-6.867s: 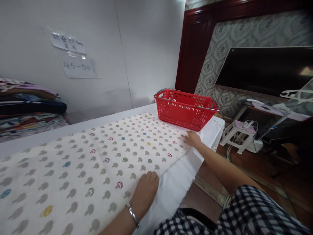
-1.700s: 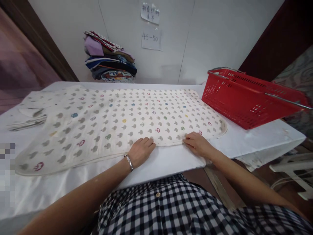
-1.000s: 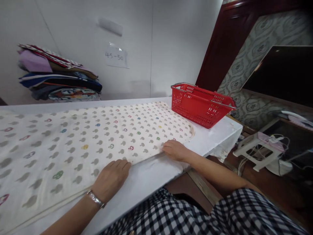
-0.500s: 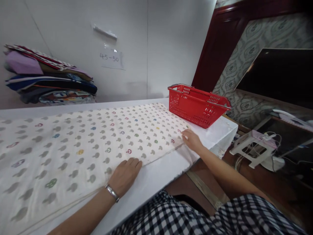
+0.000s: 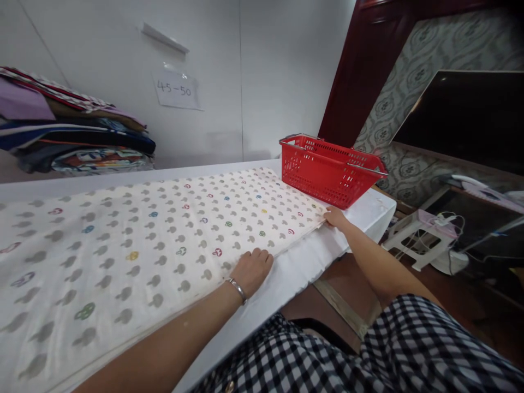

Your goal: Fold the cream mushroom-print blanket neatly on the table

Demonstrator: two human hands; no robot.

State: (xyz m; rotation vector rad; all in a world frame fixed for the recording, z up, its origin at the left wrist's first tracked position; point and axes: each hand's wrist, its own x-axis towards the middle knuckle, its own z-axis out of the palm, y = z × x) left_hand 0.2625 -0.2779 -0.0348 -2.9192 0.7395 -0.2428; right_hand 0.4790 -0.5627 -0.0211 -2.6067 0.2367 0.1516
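Note:
A long folded cream cloth [image 5: 135,234] printed with grey mushrooms and a few coloured ones lies flat along the table. My left hand [image 5: 252,269], with a silver bracelet at the wrist, rests palm down on its near edge, fingers laid on the fabric. At the cloth's right near corner, my right hand [image 5: 336,218] pinches the edge between thumb and fingers. The fingertips there are partly hidden.
A red plastic basket [image 5: 327,170] stands on the white-covered table [image 5: 233,327] beyond my right hand. Folded fabrics [image 5: 77,128] are stacked at the back left. A white stool [image 5: 417,232] with cables stands on the floor to the right.
My left hand has slid right along the near edge of the cloth. My right hand has moved a little right and away, to the corner. The view has shifted slightly.

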